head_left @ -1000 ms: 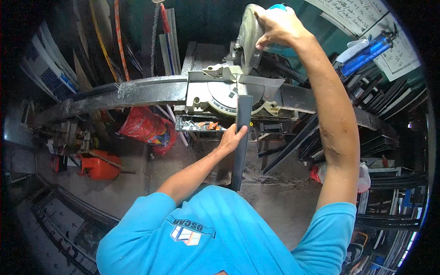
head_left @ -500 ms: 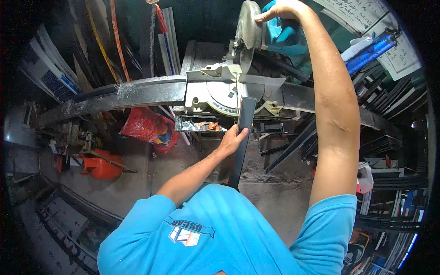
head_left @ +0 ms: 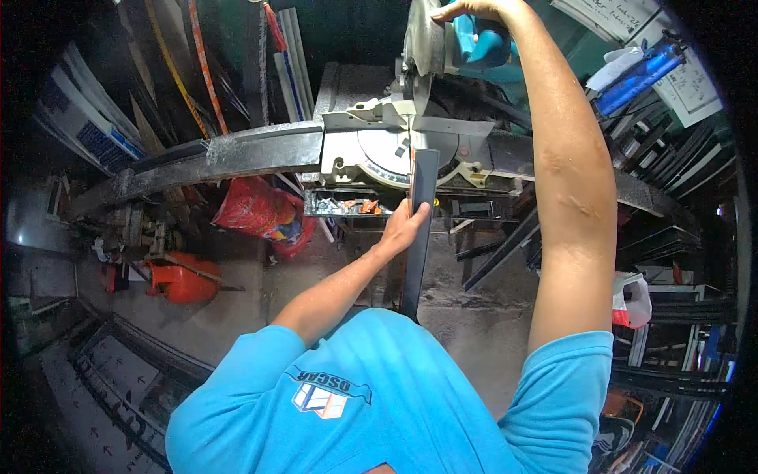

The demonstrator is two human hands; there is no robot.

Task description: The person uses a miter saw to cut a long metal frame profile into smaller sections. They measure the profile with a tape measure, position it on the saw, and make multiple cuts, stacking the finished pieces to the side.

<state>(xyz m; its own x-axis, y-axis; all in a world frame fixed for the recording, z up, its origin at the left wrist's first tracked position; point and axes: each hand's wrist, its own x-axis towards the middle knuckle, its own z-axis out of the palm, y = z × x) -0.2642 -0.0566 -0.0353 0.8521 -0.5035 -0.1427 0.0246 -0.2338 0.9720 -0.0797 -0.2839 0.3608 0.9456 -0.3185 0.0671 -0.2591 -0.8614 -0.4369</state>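
A miter saw with a pale round base [head_left: 355,150] stands in front of me, its blade and guard [head_left: 426,51] raised above the fence. My right hand [head_left: 485,9] is at the top of the saw's teal motor housing [head_left: 483,47], closed around the handle area, with the thumb stretched toward the guard. The picture's upper edge cuts off part of that hand. My left hand [head_left: 404,227] grips a long dark metal profile [head_left: 420,237], thumb on its upper face. The profile's far end lies over the saw's front edge, and its near end reaches my shirt.
Dark support rails [head_left: 264,150] extend on both sides of the saw. Below it sits a tray of small parts [head_left: 355,207]. A red sack [head_left: 257,207] and an orange-red gas cylinder [head_left: 185,276] stand at left. Metal profiles [head_left: 663,249] crowd the right; a blue roll [head_left: 639,79] lies far right.
The view has shifted slightly, so the saw and bench appear higher. My left hand and the profile are a little farther forward in the picture. Both hands keep their holds.
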